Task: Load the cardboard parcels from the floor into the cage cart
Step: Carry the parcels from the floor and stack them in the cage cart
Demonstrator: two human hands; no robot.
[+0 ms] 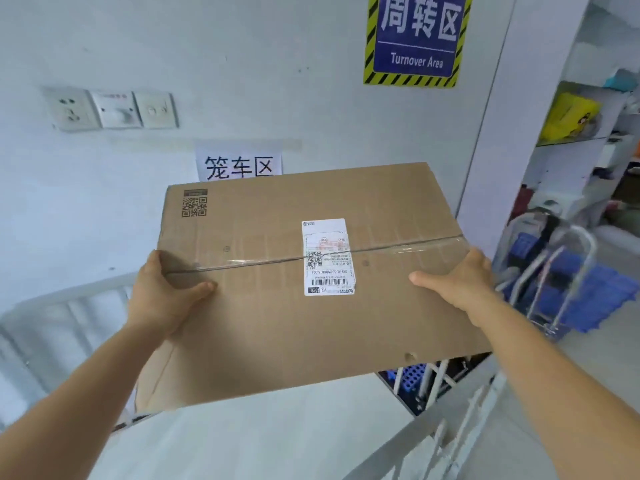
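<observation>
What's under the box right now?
Below the box, held by the left hand and right hand, grey cage rails and a pale surface show. The box hides the rest.

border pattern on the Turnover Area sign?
Yellow and black diagonal hazard stripes frame the blue Turnover Area sign; the head view shows it, on the wall above the held parcel.

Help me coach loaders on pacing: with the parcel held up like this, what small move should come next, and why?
Probably lower it forward and down into the cage cart. The cardboard parcel is in the air, gripped at each side by the left hand and right hand, with the cart's white rails below and around it. What lies under the parcel is hidden.
</observation>
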